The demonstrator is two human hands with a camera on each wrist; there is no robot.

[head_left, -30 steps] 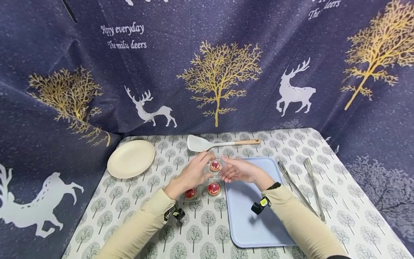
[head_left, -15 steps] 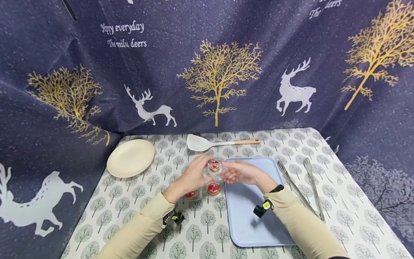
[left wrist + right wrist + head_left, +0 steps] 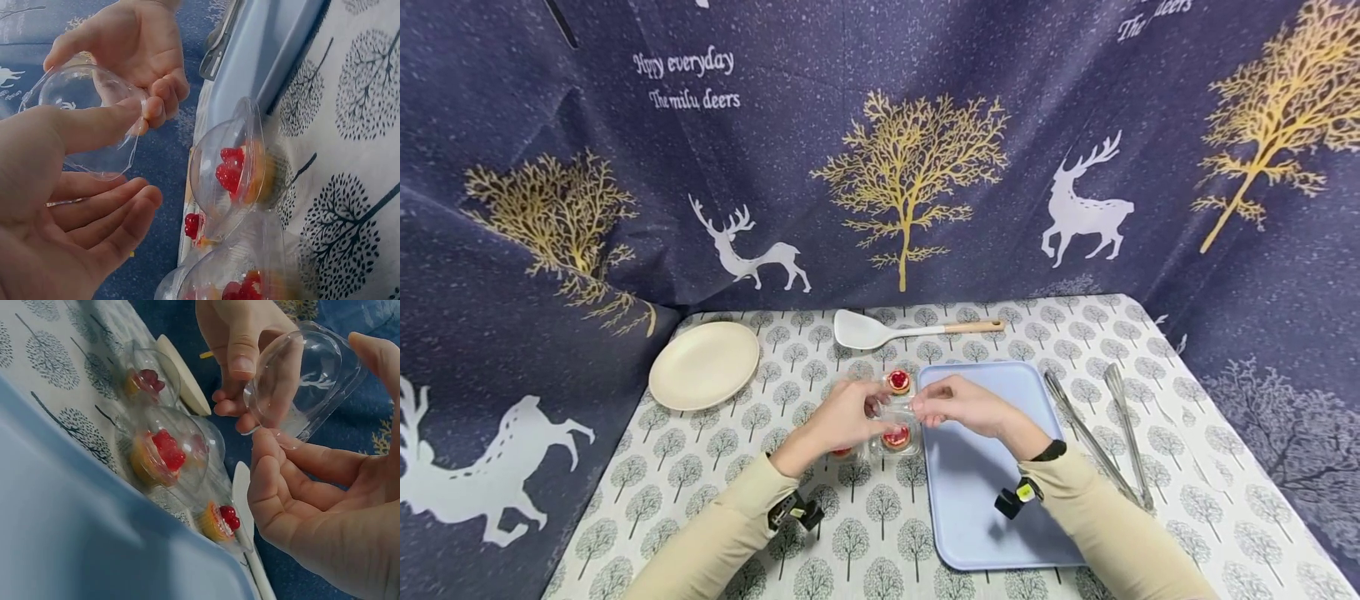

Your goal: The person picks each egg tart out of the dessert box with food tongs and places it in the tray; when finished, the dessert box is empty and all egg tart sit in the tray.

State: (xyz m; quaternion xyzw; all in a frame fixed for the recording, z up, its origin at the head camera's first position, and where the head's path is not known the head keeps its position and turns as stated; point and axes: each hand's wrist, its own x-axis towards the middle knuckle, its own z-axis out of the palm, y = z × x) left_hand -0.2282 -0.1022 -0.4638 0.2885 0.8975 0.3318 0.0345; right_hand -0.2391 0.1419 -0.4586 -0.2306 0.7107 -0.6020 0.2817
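Observation:
Between my hands, over the tarts, is a clear plastic dome lid (image 3: pixel 322 362). My left hand (image 3: pixel 842 415) holds it from the left, thumb on one side and fingers beyond. My right hand (image 3: pixel 966 407) pinches its rim; in the right wrist view curled fingertips meet the lower edge and the thumb reaches the far side. Just behind, a red-topped tart (image 3: pixel 898 382) sits with its topping plainly visible. Nearer lies a second tart (image 3: pixel 896 437) under a clear dome. A third tart (image 3: pixel 842 452) is partly hidden by my left hand.
Right of the tarts lies a blue tray (image 3: pixel 985 533), partly under my right forearm. Metal tongs (image 3: pixel 1093 442) rest beyond it. A white spatula (image 3: pixel 861 331) with a wooden handle lies at the back, and a cream plate (image 3: pixel 703 367) stands at the back left.
The clear lid has come off the rear tart and moved toward me. Both hands have shifted slightly nearer, and the right fingers have closed on the lid's rim.

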